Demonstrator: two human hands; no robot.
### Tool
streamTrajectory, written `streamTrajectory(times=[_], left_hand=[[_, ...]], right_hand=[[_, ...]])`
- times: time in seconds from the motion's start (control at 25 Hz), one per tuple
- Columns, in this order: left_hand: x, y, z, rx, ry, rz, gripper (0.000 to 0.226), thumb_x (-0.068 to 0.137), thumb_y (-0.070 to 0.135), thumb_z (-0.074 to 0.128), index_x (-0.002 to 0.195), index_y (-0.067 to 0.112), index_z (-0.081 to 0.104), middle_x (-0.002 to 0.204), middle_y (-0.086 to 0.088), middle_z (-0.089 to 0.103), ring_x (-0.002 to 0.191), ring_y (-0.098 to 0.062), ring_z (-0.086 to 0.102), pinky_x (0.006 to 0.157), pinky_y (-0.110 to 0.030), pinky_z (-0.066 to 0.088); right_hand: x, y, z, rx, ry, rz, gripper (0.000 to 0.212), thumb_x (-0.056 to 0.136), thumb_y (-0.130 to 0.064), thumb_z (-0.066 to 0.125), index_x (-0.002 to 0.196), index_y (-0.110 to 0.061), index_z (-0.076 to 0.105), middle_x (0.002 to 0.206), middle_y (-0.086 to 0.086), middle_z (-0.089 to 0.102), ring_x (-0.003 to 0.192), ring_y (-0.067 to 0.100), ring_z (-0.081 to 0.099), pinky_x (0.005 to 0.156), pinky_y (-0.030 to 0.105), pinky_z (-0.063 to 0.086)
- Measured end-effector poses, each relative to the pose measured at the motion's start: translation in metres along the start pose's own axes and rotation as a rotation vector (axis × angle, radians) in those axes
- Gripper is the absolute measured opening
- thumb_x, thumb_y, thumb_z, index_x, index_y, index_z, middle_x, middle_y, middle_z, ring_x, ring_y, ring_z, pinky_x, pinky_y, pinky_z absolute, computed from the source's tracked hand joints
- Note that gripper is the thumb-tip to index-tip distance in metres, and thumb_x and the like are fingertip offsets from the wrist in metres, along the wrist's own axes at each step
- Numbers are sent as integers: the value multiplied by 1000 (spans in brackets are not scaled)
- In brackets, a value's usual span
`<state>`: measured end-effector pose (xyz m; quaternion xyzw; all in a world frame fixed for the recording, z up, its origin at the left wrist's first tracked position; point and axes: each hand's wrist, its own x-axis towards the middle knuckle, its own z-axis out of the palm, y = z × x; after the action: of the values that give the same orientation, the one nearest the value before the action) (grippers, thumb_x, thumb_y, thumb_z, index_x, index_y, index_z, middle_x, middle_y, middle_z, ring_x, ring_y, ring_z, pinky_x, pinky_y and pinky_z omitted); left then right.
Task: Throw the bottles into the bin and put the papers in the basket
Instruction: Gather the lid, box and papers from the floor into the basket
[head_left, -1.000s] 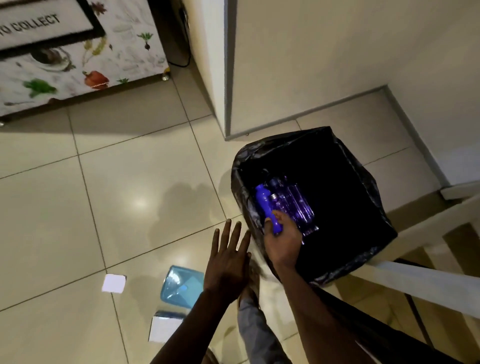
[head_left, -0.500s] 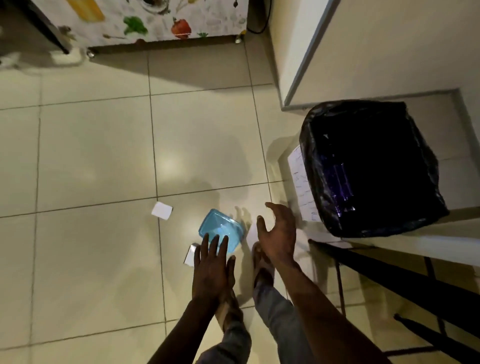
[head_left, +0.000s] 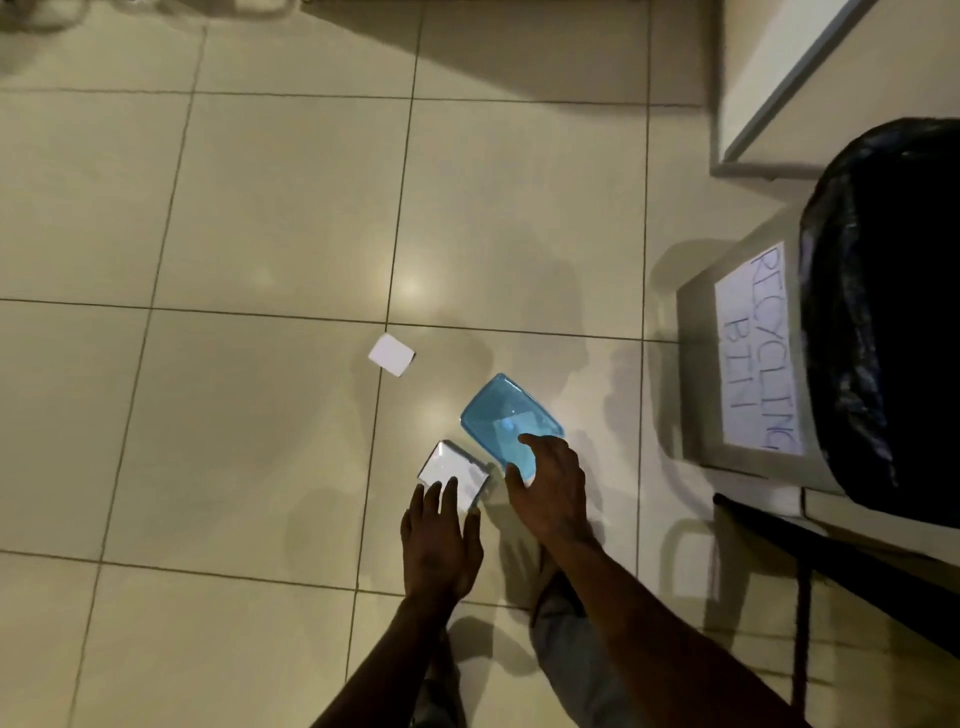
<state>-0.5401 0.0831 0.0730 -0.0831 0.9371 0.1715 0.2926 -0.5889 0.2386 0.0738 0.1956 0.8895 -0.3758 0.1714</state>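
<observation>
Right hand (head_left: 550, 488) has left the bin (head_left: 883, 312) with the bottle dropped inside, so the bottle step looks done; papers are next. Both hands are down at the floor, fingers spread wide, holding nothing. Left hand (head_left: 439, 540) hovers over the near paper (head_left: 449, 470), right hand over the blue basket (head_left: 506, 421) just at the paper's 2 o'clock. Second paper (head_left: 392, 355) lies apart at 11 o'clock. Open tile to the left; bin and a dark frame (head_left: 810, 540) crowd 3 o'clock.
</observation>
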Motion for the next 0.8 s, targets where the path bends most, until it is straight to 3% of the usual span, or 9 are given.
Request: streamTrajectory(times=[0.16,0.32,0.52,0.64,0.8], left_hand=[[61,-55,55,-48,47,-88,54,102,37,46,150,12,43,148,-12,52,140,-33,42,113,-47,38],[107,-102,104,-36,37,-136,53,102,35,44,151,15,39,145,-9,52,134,-30,46,107,-45,44],[176,-128,151,-240,22,-251,57,102,36,46,153,13,33,141,-16,51,128,-36,54,102,-47,46],[216,-135,165,-386,131,-354,45,104,39,43,134,8,54,126,-21,64,120,-40,60,100,-46,48],[244,-148,168,-441,90,-386,63,107,50,30,114,3,71,121,-21,71,115,-38,63,101,-42,47]], right_hand=[[26,41,79,-103,-85,-29,51,89,-32,67,137,-16,57,136,6,59,127,27,53,105,40,44],[51,72,156,-224,-176,-26,65,87,-44,64,144,-19,46,141,7,50,133,27,44,108,41,39],[85,98,244,-299,-241,-66,98,68,-69,60,151,-26,30,146,6,41,138,29,36,107,44,36],[99,116,283,-409,-261,-160,117,50,-76,51,153,-34,14,147,7,37,138,32,36,105,49,38],[99,128,306,-426,-184,-213,115,57,-71,61,153,-35,10,135,12,52,126,36,50,98,51,43]])
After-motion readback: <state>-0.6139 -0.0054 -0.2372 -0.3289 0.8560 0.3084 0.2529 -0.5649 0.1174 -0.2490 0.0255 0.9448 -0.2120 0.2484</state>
